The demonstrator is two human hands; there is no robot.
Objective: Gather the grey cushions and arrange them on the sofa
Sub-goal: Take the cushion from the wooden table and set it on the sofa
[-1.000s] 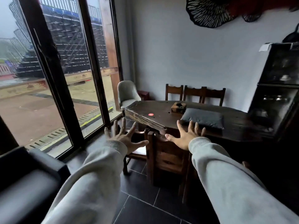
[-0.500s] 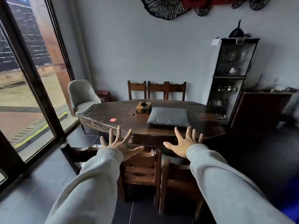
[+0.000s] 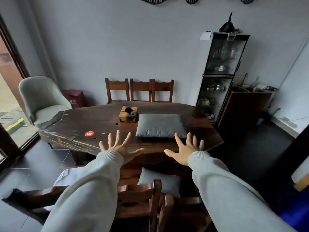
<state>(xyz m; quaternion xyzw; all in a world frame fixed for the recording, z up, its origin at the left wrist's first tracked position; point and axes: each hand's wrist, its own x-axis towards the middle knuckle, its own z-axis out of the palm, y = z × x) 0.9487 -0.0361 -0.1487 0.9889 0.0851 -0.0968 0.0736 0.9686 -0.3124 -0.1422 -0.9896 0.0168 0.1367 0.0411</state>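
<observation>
Closer now than half a second ago: table fills more of the view, both hands have come forward over its near edge, window has slid off to the far left.

Nearest: two wooden chairs (image 3: pixel 142 200) tucked under the near side of the table. A second grey cushion (image 3: pixel 160 181) lies on a chair seat, partly hidden behind the chair back. Something pale (image 3: pixel 66 175) sits on the left chair seat; cannot tell what.

Left hand (image 3: pixel 119 146): fingers spread wide, palm down, holding nothing, above the table's near edge. Contact with the wood cannot be judged. Right hand (image 3: pixel 185 150): likewise splayed and empty, fingertips just short of the cushion's near right corner, apart from it. Pale grey sleeves (image 3: pixel 87 195) on both arms.

Dark wooden table (image 3: pixel 80 124): red round sticker (image 3: pixel 89 133) near its left part. Grey cushion (image 3: pixel 160 125) lies flat on the top, right of centre. Just beside its far left corner, a small wooden block holder (image 3: pixel 128 113) with a round well; contents not visible.

Far side: three wooden chairs (image 3: pixel 139 89) against the wall. Left, a grey upholstered armchair (image 3: pixel 41 99), a dark red box (image 3: pixel 73 97) behind it. Right, a tall glass cabinet (image 3: pixel 220 74) holding glassware above, metal pots and cups below; a dark object on its top. Further right, a low brown cabinet (image 3: pixel 245 104).
</observation>
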